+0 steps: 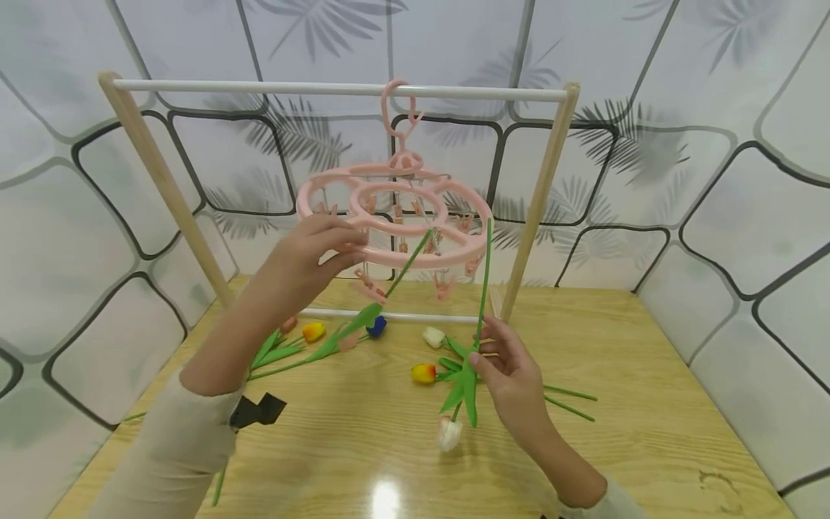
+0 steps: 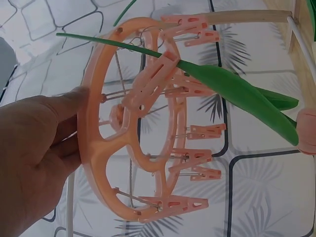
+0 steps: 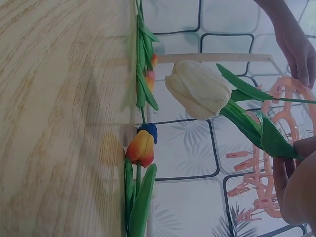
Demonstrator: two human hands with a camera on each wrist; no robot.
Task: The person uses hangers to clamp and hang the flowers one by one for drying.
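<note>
A pink round clip hanger (image 1: 447, 261) hangs by its hook from a white bar. My left hand (image 1: 305, 263) grips the hanger's near-left rim between thumb and fingers. A pink clip (image 2: 153, 81) on the hanger holds the stem of a pink tulip (image 2: 307, 131), whose bloom hangs downward. Between right thumb and fingers, my right hand (image 1: 515, 378) pinches the green stem of a white tulip (image 3: 197, 91). Its bloom points down above the table, while the stem rises beside the hanger's right rim. Several other clips dangle below the hanger.
Wooden posts and a white top bar (image 1: 259, 88) form a rack on the wooden table (image 1: 616, 346). Several artificial tulips lie on the table, including a yellow one (image 1: 314, 331), a blue one (image 1: 376, 327), another white one (image 1: 433, 336) and a yellow-red one (image 1: 424, 373).
</note>
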